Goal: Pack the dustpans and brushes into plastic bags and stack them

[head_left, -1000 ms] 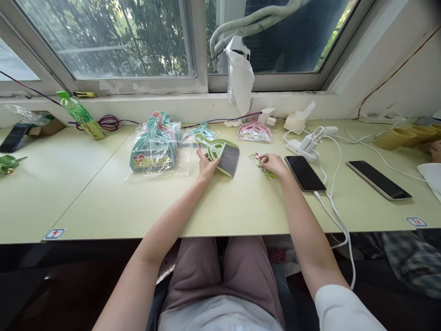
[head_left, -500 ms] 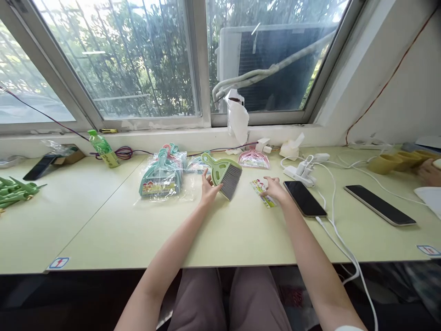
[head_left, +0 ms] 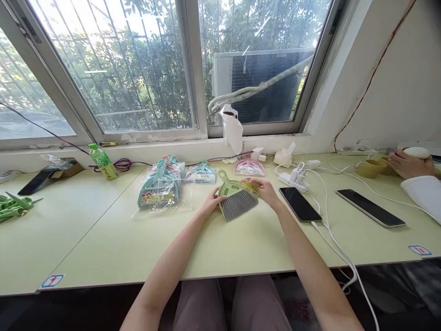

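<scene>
A green hand brush with grey bristles (head_left: 237,205), nested with a matching green dustpan, is held just above the table in front of me. My left hand (head_left: 212,202) grips its left edge, thumb on the front. At its upper right, my right hand (head_left: 264,191) pinches a printed yellow-green card (head_left: 251,187) against the set; the fingers partly cover the card. Behind lie a blue dustpan set (head_left: 200,174) and a pink one (head_left: 250,166). Left of my hands sits a pile of bagged teal brush-and-dustpan sets (head_left: 160,189).
To the right are a phone (head_left: 299,204), a power strip (head_left: 293,180) with white cables and another dark device (head_left: 370,208). A co-worker's hand (head_left: 408,164) holds something pale beside yellow cups. A green bottle (head_left: 103,162) and green plastic parts (head_left: 15,205) lie left.
My right hand has lifted the card off the table and brought it left to the brush set. The set has turned and come slightly nearer. The co-worker's hand has come further into view.
</scene>
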`<state>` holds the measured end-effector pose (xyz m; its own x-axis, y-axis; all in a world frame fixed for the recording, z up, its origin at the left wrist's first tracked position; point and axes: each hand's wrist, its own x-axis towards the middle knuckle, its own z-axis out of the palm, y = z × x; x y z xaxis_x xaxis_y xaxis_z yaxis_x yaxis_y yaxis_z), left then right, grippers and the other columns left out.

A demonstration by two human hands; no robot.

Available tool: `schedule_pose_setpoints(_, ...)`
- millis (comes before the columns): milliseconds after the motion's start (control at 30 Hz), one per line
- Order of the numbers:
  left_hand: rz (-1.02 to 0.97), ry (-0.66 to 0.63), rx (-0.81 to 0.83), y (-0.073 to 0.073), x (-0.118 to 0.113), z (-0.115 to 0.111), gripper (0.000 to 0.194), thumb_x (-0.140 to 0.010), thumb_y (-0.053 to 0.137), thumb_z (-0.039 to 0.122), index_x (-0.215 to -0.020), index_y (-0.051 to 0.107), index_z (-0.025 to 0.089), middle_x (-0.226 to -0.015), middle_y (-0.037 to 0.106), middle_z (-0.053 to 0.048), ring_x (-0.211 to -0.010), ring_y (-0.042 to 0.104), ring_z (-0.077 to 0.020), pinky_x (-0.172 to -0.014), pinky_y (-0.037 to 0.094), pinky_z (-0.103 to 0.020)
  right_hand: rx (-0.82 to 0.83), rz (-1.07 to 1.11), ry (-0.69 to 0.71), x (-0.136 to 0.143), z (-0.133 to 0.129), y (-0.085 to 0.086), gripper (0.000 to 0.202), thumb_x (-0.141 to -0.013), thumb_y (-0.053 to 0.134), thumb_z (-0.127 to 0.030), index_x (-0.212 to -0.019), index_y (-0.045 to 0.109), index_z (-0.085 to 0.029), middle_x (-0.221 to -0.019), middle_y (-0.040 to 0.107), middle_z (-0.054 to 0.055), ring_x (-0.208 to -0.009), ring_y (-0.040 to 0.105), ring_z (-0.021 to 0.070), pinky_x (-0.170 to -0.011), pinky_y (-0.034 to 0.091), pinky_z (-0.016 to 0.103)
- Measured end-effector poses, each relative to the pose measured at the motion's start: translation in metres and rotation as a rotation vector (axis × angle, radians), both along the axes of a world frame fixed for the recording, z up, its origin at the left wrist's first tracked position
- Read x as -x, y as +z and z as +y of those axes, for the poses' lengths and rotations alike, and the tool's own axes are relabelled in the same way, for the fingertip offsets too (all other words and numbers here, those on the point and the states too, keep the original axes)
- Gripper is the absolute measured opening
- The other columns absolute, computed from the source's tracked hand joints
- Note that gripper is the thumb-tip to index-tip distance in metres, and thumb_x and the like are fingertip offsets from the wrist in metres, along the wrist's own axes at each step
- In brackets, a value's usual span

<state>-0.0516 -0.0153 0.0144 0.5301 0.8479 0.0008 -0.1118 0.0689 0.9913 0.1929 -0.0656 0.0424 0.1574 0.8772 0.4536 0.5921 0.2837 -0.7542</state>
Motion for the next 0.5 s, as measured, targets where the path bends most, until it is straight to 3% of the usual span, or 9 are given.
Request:
schedule_pose_setpoints(100,-0.003,-0.029,0.012,-0.001,-0.001,0.0,0.066,-0.068,0.077,0.035,-0.128,0.051,0.023,-0.09,0.069,-0.005,-0.066,0.065,-0.0155,-0.05,0.05,-0.021,0.028,-0.38,0.184,0.035,-0.008,0.001,0.038,-0.088,0.04,-0.013,-0.109,0.069,-0.025,-0.098,0.071,0.004,-0.088,0.065,0.0179,-0.081,0.047,0.031)
schedule_pose_setpoints(167,-0.018,-0.015,0.039,-0.001,0.0,0.001,0.064,-0.068,0.078,0.036,-0.125,0.053,0.021,-0.088,0.069,-0.005,-0.065,0.065,-0.0158,-0.05,0.05,-0.021,0.012,-0.553,0.215,0.053,-0.011,-0.004,0.047,-0.086,0.038,-0.006,-0.117,0.065,-0.028,-0.097,0.07,0.003,-0.088,0.063,0.0175,-0.081,0.044,0.03)
schedule_pose_setpoints(333,-0.061,0.041,0.073,0.002,0.004,0.004,0.065,-0.069,0.078,0.04,-0.126,0.053,0.02,-0.092,0.07,-0.007,-0.071,0.067,-0.0174,-0.057,0.055,-0.025,-0.063,-0.66,0.16,0.065,-0.008,-0.016,0.045,-0.091,0.036,-0.009,-0.129,0.053,-0.026,-0.108,0.069,0.006,-0.096,0.06,0.0195,-0.082,0.039,0.033)
schedule_pose_setpoints(500,-0.079,0.012,0.03,0.004,0.009,0.004,0.103,-0.061,0.085,0.029,-0.146,0.026,0.028,-0.095,0.07,-0.008,-0.074,0.068,-0.0201,-0.063,0.056,-0.031,-0.074,-0.709,0.081,0.06,-0.01,-0.013,0.029,-0.091,0.051,-0.024,-0.118,0.061,-0.025,-0.107,0.07,0.008,-0.099,0.058,0.0233,-0.085,0.031,0.037)
